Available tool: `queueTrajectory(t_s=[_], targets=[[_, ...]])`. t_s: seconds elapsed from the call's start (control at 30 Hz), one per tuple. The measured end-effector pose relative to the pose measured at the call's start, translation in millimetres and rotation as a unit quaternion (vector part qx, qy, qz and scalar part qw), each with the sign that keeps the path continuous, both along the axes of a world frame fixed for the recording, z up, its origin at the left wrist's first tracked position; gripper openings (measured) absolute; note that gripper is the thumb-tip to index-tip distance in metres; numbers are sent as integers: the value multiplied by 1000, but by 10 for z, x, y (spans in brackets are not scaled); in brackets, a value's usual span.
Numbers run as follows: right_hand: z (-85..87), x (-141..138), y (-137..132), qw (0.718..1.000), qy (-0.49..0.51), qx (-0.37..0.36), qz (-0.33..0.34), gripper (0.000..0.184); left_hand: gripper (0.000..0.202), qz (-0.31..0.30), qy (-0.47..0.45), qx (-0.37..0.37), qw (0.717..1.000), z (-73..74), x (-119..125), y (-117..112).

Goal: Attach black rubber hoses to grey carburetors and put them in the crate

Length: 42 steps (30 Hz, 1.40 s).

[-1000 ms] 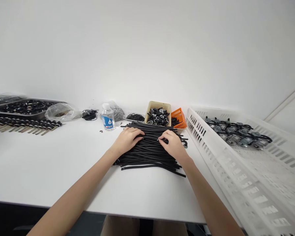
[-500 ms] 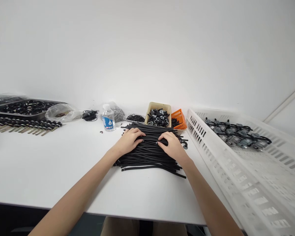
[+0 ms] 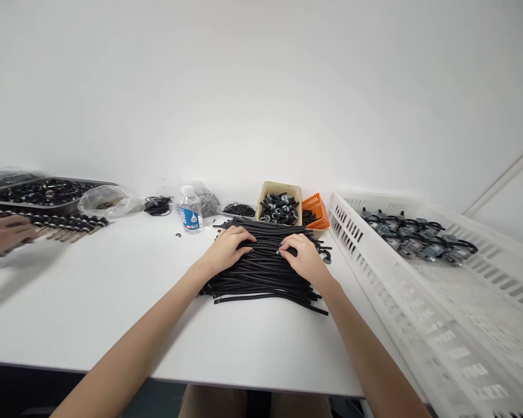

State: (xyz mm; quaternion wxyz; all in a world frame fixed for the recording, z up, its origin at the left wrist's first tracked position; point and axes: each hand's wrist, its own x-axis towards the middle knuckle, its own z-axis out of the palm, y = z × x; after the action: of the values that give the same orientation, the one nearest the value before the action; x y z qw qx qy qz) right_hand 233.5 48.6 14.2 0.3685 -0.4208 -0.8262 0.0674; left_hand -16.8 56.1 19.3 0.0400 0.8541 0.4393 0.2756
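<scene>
Head view: black tubes before beige bin of fittings

The pile of thin black rubber-looking tubes is matt and smooth. The white table has a smooth, faintly sheened top. The long white slotted plastic crate looks matt. The small clear plastic water bottle is glossy, and the flat grey metal tray dull.

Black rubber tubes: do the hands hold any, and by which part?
Nothing is lifted. The left hand and right hand lie flat atop the pile of black rubber tubes; a right-hand pinch cannot be told.
</scene>
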Motion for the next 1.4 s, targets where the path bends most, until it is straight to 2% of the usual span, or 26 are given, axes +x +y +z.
queueTrajectory(t_s=[0.2,0.33,0.53,0.67,0.77,0.87,0.97,1.07,1.17,1.3,1.4], targets=[[26,21,-18,1000,-19,11,6,10,23,24,1,8,1000,-47,-22,7],[63,94,1,996,32,80,-7,10,27,9,8,17,1000,-32,-47,-15],[96,366,106,958,137,202,-150,20,32,-7,12,31,999,44,-44,-86],[43,554,146,933,163,235,-219,22,32,-6,-8,55,998,126,-142,-112],[-28,662,130,931,160,220,-243,24,33,43,-70,93,992,171,-360,-199],[-81,731,88,935,162,169,-266,27,35,121,-104,102,982,108,-727,-377],[-95,758,54,936,153,97,-303,28,48,247,-121,36,961,-103,-1202,-530],[-104,771,58,935,111,8,-336,27,62,349,-112,-44,929,-349,-1649,-561],[-148,794,87,932,70,-50,-353,25,65,416,-67,-107,901,-464,-1901,-490],[-237,842,117,930,56,-74,-355,20,69,470,22,-175,865,-353,-1919,-348],[-280,872,132,928,51,-90,-357,19,66,487,73,-178,852,-215,-1905,-309]])
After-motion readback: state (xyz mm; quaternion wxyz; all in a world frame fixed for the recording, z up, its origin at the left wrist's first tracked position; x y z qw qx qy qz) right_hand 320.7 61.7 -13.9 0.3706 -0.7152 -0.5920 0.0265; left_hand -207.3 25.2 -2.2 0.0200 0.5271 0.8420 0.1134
